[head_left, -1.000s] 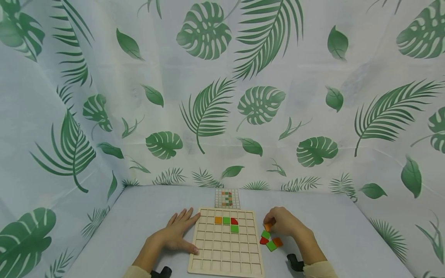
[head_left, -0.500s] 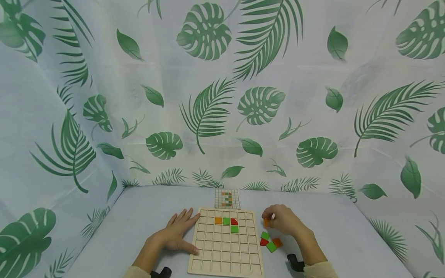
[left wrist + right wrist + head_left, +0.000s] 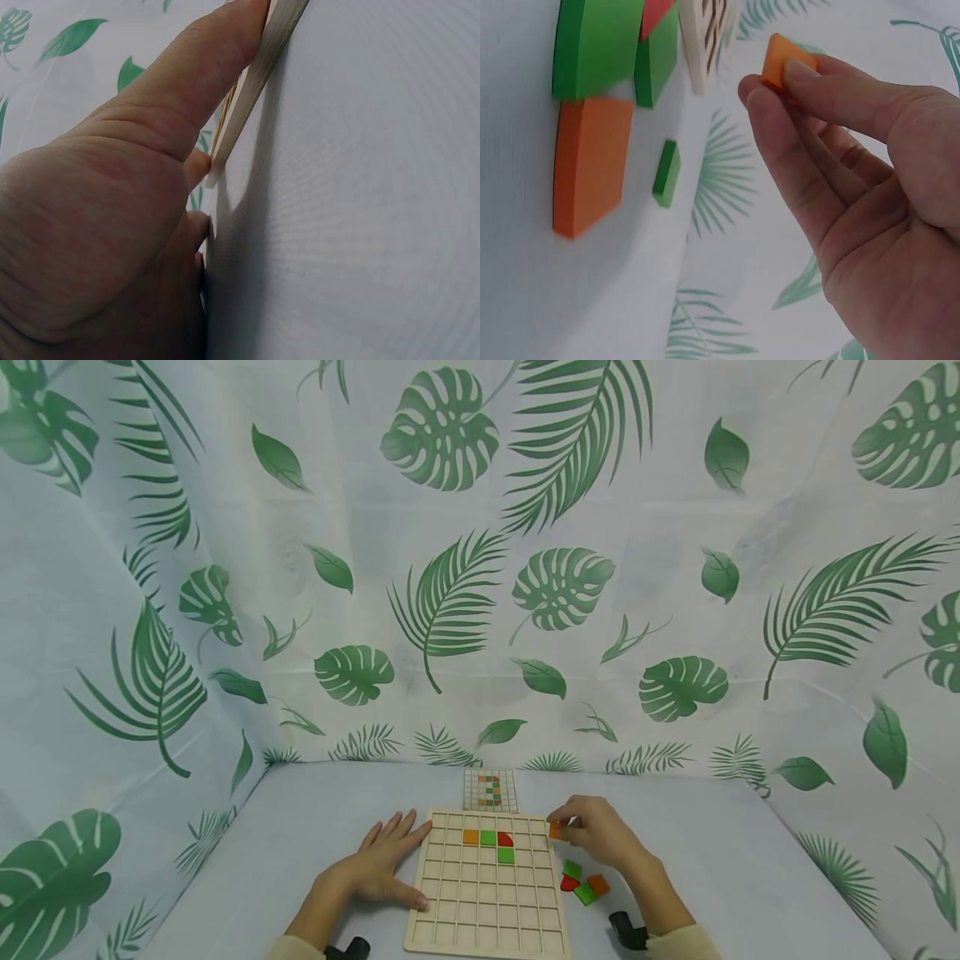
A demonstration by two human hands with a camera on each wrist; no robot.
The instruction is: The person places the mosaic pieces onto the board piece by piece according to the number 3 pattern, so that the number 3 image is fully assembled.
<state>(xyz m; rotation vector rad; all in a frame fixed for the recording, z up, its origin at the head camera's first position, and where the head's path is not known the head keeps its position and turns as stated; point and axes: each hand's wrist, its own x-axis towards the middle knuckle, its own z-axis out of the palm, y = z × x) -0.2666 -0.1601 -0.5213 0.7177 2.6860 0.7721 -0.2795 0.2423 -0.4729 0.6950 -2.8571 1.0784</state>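
A wooden grid board (image 3: pixel 487 893) lies on the table with an orange tile (image 3: pixel 471 837), a green tile (image 3: pixel 488 837), a red rounded tile (image 3: pixel 505 839) and another green tile (image 3: pixel 506 856) in its squares. My left hand (image 3: pixel 378 867) rests at the board's left edge, fingers spread; in the left wrist view its thumb (image 3: pixel 202 64) touches the rim. Thumb and fingertips of my right hand (image 3: pixel 600 833) pinch an orange tile (image 3: pixel 784 60) near the board's upper right corner. That tile is raised off the table.
Several loose tiles lie right of the board, including an orange tile (image 3: pixel 598 884), a red tile (image 3: pixel 570 882) and a green tile (image 3: pixel 585 893). Behind the board lies a card (image 3: pixel 491 789) printed with a coloured grid. A leaf-patterned curtain (image 3: pixel 480 610) surrounds the table.
My right hand has lifted the orange tile from beside the loose tiles and moved it left and away from me, to the board's upper right corner. The left hand has stayed in place.
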